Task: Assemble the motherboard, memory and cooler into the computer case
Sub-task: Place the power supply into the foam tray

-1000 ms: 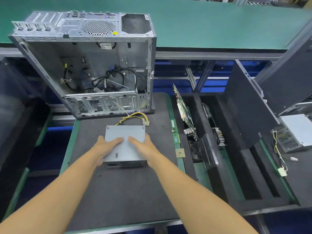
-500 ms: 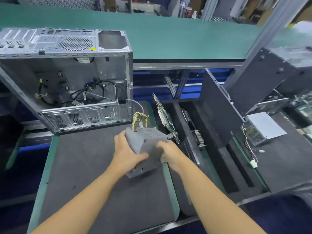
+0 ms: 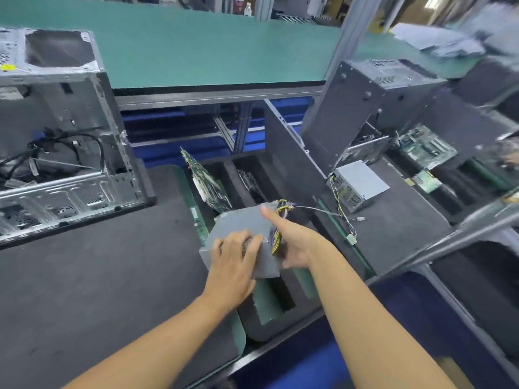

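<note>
Head view: your left grip and right grip both clasp the supply, held tilted over the foam tray — wires at its far end. The case stands open on the counter, left; the motherboard stands on edge in the tray — just behind the supply.

No text legible; computer case's yellow sticker too blurred.

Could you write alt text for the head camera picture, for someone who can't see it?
A person's left hand and right hand hold a grey power supply with yellow wires above a foam tray holding circuit boards. An open metal computer case stands to the left on a dark mat.
</note>
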